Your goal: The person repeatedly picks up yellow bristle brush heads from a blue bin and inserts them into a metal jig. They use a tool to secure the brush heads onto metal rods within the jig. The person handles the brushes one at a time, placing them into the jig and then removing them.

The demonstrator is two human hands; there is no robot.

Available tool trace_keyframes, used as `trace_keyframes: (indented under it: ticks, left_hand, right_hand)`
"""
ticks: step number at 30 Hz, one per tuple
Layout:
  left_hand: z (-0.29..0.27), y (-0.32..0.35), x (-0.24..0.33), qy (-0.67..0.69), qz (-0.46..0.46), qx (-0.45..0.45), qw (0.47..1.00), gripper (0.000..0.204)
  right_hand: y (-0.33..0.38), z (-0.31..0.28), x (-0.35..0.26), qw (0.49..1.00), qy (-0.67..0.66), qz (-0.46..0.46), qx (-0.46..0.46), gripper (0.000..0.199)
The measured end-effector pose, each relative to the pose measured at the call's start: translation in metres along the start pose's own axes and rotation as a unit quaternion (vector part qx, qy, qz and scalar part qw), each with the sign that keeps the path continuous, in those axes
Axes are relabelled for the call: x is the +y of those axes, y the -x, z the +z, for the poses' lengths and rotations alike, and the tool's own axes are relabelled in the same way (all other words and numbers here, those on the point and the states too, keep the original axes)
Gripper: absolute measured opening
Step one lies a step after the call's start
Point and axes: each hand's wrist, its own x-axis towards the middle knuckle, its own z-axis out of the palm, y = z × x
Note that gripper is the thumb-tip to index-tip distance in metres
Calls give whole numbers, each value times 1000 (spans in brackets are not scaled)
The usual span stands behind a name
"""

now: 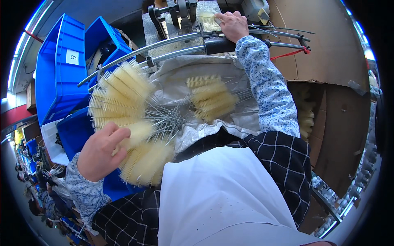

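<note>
My left hand [102, 152] is closed at the left, its fingers curled round a bottle brush [139, 133] with pale yellow bristles, blurred by motion. That brush lies among a big fanned pile of like brushes [123, 90], their twisted wire stems [166, 117] pointing inward. At the far side, my right hand [234, 26] pinches another bottle brush [206, 17] at the metal machine [180, 16]. Thin wire runs out to the right of that hand. Several more brushes [211, 96] rest on the whitish cloth [168, 80] below my right forearm.
Curved metal rails [176, 39] cross between me and the machine, with a red tie [291, 53] at their right end. Blue bins [61, 74] stand at the left. A cardboard box [344, 127] at the right holds more brushes [305, 117]. White cloth [221, 188] covers my lap.
</note>
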Motion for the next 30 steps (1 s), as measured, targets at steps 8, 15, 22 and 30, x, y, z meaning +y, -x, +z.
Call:
trace_keyframes:
  ticks: [8, 15, 22, 30]
  left_hand:
    - [-13, -4, -3, 72, 113, 83, 988, 24]
    - [-30, 4, -3, 112, 190, 127, 967, 31]
    - [-26, 3, -1, 92, 186, 150, 967, 30]
    - [-28, -1, 2, 99, 191, 137, 967, 29]
  right_hand:
    - [3, -3, 8, 1000, 4, -19, 24, 28]
    - [-35, 36, 24, 993, 34, -107, 33, 30]
    - [-4, 11, 34, 994, 56, -1, 96, 49]
    - [0, 32, 52, 990, -58, 46, 119, 34]
